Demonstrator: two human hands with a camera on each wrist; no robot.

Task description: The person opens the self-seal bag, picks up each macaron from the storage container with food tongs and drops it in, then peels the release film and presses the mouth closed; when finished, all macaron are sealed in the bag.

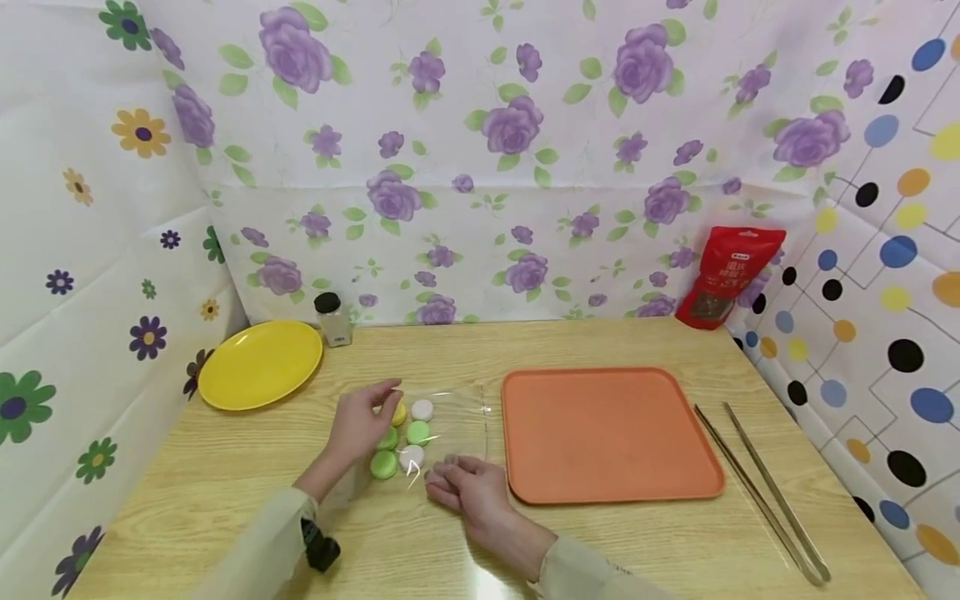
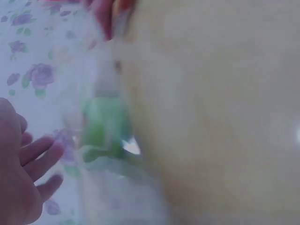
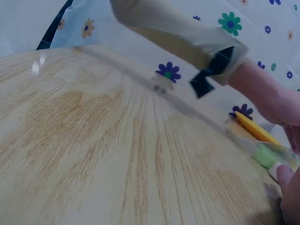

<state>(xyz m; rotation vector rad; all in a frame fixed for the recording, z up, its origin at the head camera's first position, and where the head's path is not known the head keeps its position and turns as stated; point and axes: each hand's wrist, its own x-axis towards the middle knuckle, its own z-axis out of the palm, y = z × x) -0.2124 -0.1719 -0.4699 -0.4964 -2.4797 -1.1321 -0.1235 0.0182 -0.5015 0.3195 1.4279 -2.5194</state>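
In the head view a clear plastic box (image 1: pixel 457 421) lies on the table, with small round macarons in its left part: green (image 1: pixel 384 465), pale (image 1: pixel 422 410) and yellow ones. My left hand (image 1: pixel 362 423) is at the box's left side, thumb and index finger beside the yellow macaron. The left wrist view shows that hand's fingers (image 2: pixel 42 161) loosely spread, with green macarons blurred behind clear plastic. At the front right of the box, my right hand (image 1: pixel 474 493) pinches the clear plastic between thumb and fingers. Its thumb (image 3: pixel 284 176) appears close to a pale macaron in the right wrist view.
An orange tray (image 1: pixel 611 435) lies right of the box, with long metal tongs (image 1: pixel 772 500) beyond it. A yellow plate (image 1: pixel 261 365) and a black-capped jar (image 1: pixel 333 321) stand at the back left. A red pouch (image 1: pixel 727 279) leans at the back right.
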